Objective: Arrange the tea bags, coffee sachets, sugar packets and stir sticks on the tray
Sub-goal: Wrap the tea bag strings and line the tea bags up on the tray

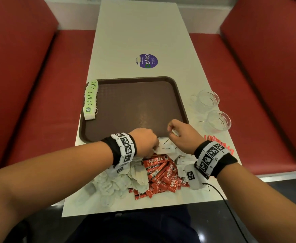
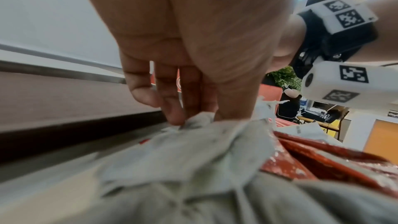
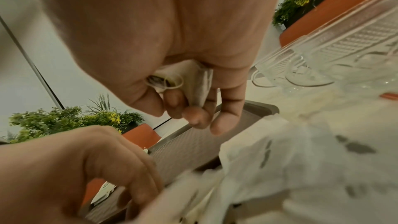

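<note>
A brown tray [image 1: 135, 102] lies mid-table, with a row of green-tagged tea bags [image 1: 90, 99] along its left edge. In front of it lies a heap: loose tea bags [image 1: 122, 179], red coffee sachets [image 1: 163, 174], white sugar packets [image 1: 168, 148]. Red stir sticks [image 1: 217, 141] lie to the right, partly hidden by my right wrist. My left hand [image 1: 149, 142] is down in the heap, its fingertips [image 2: 174, 117] pinching the corner of a tea bag [image 2: 193, 122]. My right hand [image 1: 177, 132] hovers at the tray's near right corner, fingers curled round a tea bag [image 3: 193, 88].
Two clear glass cups [image 1: 207, 100] [image 1: 218, 121] stand right of the tray, close to my right hand. A purple round sticker [image 1: 146, 60] marks the table beyond the tray. Red bench seats [image 1: 29, 85] flank the narrow white table [image 1: 140, 32].
</note>
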Available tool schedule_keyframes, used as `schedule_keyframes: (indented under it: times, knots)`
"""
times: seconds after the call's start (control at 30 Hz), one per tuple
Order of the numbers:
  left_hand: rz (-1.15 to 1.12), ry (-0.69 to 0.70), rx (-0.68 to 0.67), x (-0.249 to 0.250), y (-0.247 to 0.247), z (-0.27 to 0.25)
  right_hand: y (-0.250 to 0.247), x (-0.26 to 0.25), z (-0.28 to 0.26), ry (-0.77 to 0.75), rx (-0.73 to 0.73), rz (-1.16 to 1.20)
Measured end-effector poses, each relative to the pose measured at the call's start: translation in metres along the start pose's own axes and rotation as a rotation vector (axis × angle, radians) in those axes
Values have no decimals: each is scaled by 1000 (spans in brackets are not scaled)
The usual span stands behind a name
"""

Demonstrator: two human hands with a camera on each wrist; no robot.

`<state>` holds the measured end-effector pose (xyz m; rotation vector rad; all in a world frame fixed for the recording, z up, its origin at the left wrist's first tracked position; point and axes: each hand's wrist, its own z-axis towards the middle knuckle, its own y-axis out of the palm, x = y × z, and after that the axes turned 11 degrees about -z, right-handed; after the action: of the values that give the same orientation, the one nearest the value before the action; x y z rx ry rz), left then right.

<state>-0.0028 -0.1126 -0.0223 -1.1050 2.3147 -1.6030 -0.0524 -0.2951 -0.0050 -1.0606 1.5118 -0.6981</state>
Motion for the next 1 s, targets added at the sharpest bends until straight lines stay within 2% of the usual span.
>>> schedule_keyframes:
  times: [0.13, 0.23, 0.37, 0.53, 0.63, 0.77, 0.9, 1.0]
  knots:
    - [1, 8, -8, -8, -13, -9, 1, -3, 0, -32, -67, -15]
    - [-127, 9, 13, -25, -24, -19, 0, -10, 3, -67, -119, -24]
    - [-298, 41, 145, -41, -33, -36, 1, -22, 12, -130, -168, -30]
    - [-577, -2, 367, -54, -38, -58, 0, -40, 31, -189, -31, -16]
    - [-616, -59, 418, -63, -36, -68, -4, -53, 41, -208, 17, 30]
    - [-625, -96, 422, -70, -35, -77, -6, -71, 53, -250, -10, 59]
    - [-577, -128, 533, -75, -38, -82, -7, -88, 65, -262, -9, 119]
    - [-684, -135, 625, -86, -39, -92, -6, -97, 72, -263, -50, 166]
